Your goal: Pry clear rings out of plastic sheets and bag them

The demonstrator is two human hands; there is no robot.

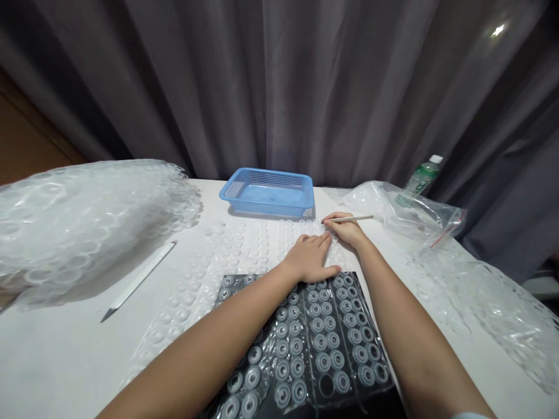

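Note:
My left hand (309,257) lies flat, fingers spread, over the far edge of a black board (325,401) and the clear plastic strips beyond it. Between the fingers of my right hand (347,228) is a thin pale pen-like stick (360,218), its dark tip down near the strips. On the board, rows of round clear plastic pieces (320,341) with ringed centres sit in transparent film. One round spot near the board's front shows black. More strips of raised clear rounds (257,241) spread over the white table, partly hidden by my left arm.
Behind my hands stands a blue plastic basket (273,206). A big heap of perforated clear sheets (91,227) fills the left, with a white-and-grey blade-like tool (140,282) beside it. To the right are a clear bag (388,203), a green-labelled bottle (423,176) and plastic scraps (493,302).

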